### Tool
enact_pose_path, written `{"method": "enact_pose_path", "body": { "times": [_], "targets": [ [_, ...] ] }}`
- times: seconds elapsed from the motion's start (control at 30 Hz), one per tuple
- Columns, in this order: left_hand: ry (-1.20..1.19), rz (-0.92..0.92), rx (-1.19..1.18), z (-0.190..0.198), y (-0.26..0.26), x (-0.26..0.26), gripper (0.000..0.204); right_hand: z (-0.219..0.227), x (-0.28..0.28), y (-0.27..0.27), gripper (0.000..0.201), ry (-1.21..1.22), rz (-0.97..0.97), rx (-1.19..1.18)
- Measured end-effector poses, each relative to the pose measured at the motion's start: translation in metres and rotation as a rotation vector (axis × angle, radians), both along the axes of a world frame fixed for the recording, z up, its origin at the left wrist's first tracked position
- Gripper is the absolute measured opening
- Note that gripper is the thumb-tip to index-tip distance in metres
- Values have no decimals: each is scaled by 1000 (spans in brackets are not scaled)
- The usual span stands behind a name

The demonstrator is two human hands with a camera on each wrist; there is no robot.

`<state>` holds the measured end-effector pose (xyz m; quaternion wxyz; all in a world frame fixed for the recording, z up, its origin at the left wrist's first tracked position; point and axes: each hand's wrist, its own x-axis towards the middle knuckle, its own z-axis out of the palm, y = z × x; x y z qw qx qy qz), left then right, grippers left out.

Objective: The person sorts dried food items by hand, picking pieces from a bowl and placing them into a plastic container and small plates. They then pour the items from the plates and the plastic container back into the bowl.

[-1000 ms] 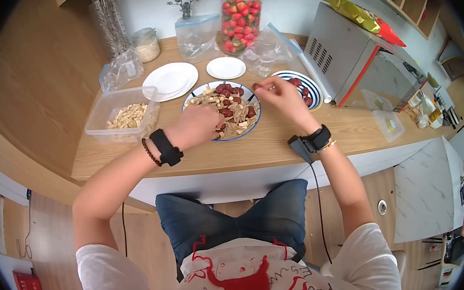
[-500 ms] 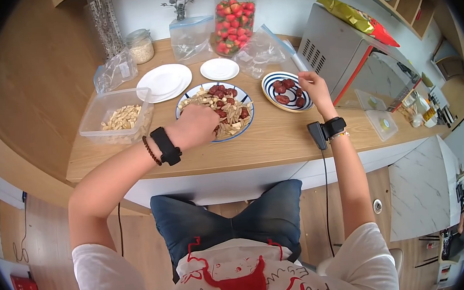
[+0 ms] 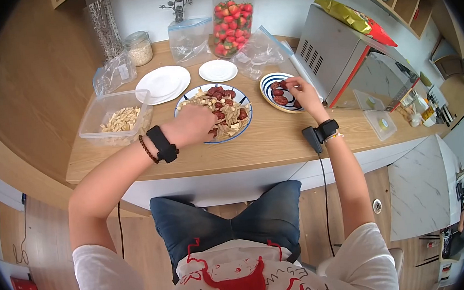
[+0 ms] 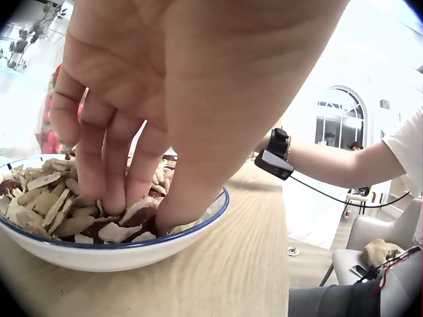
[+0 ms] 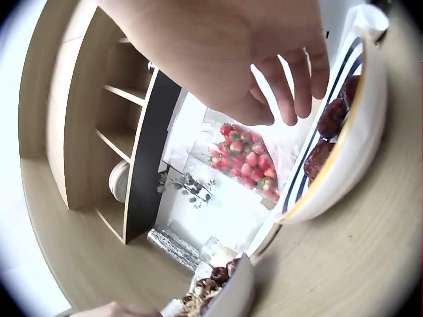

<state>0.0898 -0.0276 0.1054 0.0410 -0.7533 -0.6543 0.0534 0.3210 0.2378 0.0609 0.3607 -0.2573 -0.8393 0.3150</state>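
Observation:
My left hand (image 3: 197, 123) reaches into the blue-rimmed bowl (image 3: 249, 106) of pale dried slices and red dates. The left wrist view shows its fingers down among the slices (image 4: 47, 201), with thumb and fingertips pinching a dark red date (image 4: 141, 212) inside the bowl (image 4: 112, 259). Over the right side of the blue-striped dish (image 3: 264, 93) hovers my right hand (image 3: 308, 98). In the right wrist view that hand (image 5: 264, 66) has loosely bent, parted fingers with nothing visible between them, beside the dates (image 5: 332, 119) in the dish (image 5: 353, 162).
Left of the bowl stands a clear plastic box (image 3: 88, 124) of pale pieces. White plates (image 3: 163, 83), a small plate (image 3: 218, 70), a jar (image 3: 139, 48) and a strawberry container (image 3: 233, 28) stand behind. A microwave (image 3: 328, 54) is at the right.
My right hand moved from beside the bowl, where it held a date, rightward to the striped dish, then dipped toward its dates. The left hand stayed in the bowl.

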Motion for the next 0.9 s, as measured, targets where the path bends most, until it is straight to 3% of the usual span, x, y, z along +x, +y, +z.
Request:
{"method": "enact_pose_path", "body": {
  "times": [0.07, 0.17, 0.2, 0.3, 0.43, 0.63, 0.77, 0.9],
  "targets": [
    [-90, 14, 14, 2, -1, -1, 24, -4, -4, -1, 31, -100, 107, 243],
    [-183, 5, 83, 9, -7, -4, 24, -7, -7, -9, 35, -336, 94, 449],
    [-203, 24, 70, 13, -9, -3, 24, -5, -6, -11, 37, -473, 34, 324],
    [-260, 83, 61, 22, -13, -4, 23, -1, -2, -12, 38, -540, -180, 413],
    [-308, 97, 168, 15, -11, -15, 21, 2, 4, -10, 37, -471, -316, 433],
    [-421, 72, 194, 17, 8, -23, 23, 14, -11, -26, 31, -117, 138, 1],
    [-696, 126, 107, 24, 17, -21, 24, 39, -34, -81, 31, -123, 305, 237],
    [-949, 94, 97, 6, 31, -36, 21, 58, -55, -135, 36, -156, 458, -29]
  ]
}}
